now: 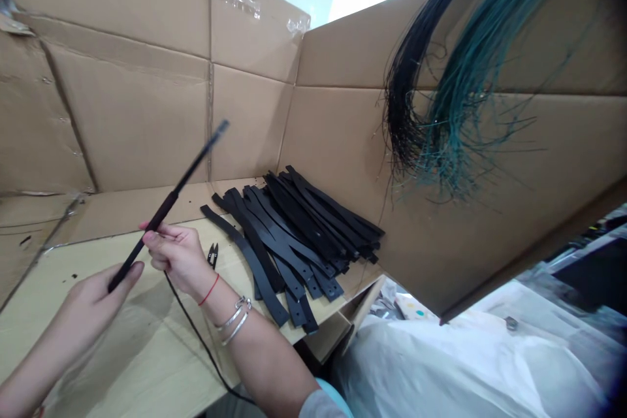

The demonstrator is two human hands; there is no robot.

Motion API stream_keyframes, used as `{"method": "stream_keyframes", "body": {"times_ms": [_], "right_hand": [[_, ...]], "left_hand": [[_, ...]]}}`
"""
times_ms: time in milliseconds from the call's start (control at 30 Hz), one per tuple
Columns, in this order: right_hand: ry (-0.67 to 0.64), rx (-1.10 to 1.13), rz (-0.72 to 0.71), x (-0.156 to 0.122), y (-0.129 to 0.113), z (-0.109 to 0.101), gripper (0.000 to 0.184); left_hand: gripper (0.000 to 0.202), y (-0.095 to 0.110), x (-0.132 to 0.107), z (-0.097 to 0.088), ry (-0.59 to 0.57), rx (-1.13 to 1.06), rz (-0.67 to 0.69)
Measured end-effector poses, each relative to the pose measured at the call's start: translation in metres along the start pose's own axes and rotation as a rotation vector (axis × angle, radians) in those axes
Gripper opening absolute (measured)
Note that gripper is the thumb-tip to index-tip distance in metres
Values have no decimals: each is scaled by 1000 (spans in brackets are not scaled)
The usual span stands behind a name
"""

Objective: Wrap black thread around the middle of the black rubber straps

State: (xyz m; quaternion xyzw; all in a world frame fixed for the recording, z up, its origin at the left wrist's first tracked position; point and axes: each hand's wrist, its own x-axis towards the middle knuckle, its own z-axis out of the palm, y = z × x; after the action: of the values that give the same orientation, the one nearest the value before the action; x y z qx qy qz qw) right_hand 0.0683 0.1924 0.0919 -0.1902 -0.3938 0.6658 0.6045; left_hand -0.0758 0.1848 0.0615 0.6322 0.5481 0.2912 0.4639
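Note:
A narrow black strip (pixel 198 158), seen nearly edge-on, slants up and away over the table. My left hand (pixel 100 294) is closed around its lower end. Farther up, my right hand (pixel 174 251) pinches the strip just below a thicker dark section (pixel 160 212) that looks wrapped. From under my right hand a thin black cord (pixel 193 326) runs down past the table's front edge. Small black thread snips (pixel 212 255) lie behind my right wrist. To the right, many similar black strips (pixel 274 235) are heaped, some with small holes at their ends.
Cardboard walls (pixel 147 104) enclose the back and right of the tan tabletop (pixel 29 320). Bundles of black strands (pixel 404 91) and teal strands (pixel 470 91) hang over the right wall. Below it, white plastic sheeting (pixel 441 366) covers something beside the table.

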Motion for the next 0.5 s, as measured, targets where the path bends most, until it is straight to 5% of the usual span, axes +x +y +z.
{"method": "stream_keyframes", "body": {"times_ms": [67,133,200,300,333,400,500], "right_hand": [[-25,8,27,0,0,-1,40],[7,-5,16,2,0,-2,38],[89,-26,-31,3,2,-3,35],[172,-21,-89,5,6,-5,35],[162,-7,-82,5,6,-5,34],[90,38,-18,3,5,-4,34],[-15,89,76,-1,0,-2,38]], "left_hand": [[66,-2,1,0,-330,-226,-216],[67,-1,1,3,-472,-339,-248],[62,1,-1,7,-290,-174,-125],[50,3,-4,8,269,346,154],[48,3,-5,7,367,449,200],[49,2,-4,4,287,405,140],[54,0,-1,1,-87,-74,-55]]}}
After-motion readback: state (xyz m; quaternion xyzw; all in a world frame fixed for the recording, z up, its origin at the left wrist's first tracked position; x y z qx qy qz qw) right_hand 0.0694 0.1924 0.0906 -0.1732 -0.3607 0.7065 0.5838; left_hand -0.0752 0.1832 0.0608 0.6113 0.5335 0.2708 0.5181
